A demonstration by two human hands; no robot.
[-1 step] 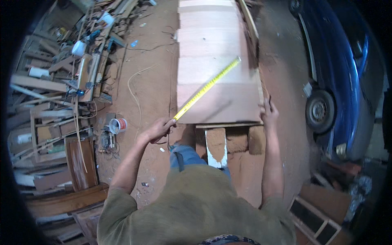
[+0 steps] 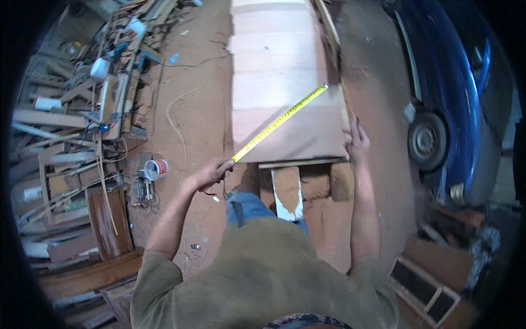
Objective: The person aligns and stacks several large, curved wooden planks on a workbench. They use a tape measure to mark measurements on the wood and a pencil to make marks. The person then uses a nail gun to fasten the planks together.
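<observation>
My left hand (image 2: 212,174) is closed on a tape measure (image 2: 280,124) at the near left corner of a long, pale pinkish wooden panel (image 2: 285,131). The yellow blade sticks out of my fist and slants over the panel toward its right side, and its metal-tipped end is near the right edge. The tape's case is hidden in my palm. At the panel's near right corner, the fingers of my right hand (image 2: 358,143) curl on the edge, beside a thin wooden strip. Their exact grip is slightly blurred.
Brown blocks (image 2: 342,182) and a white-edged piece (image 2: 287,193) support the panel's near end. Scrap wood (image 2: 60,118) is heaped on the left, near a white bucket (image 2: 156,169). A blue car (image 2: 457,98) stands on the right, above a framed panel (image 2: 424,285).
The tape's free end has shifted slightly right, closer to the panel's right edge. The whole view has shifted a little; both hands stay at the panel's near corners.
</observation>
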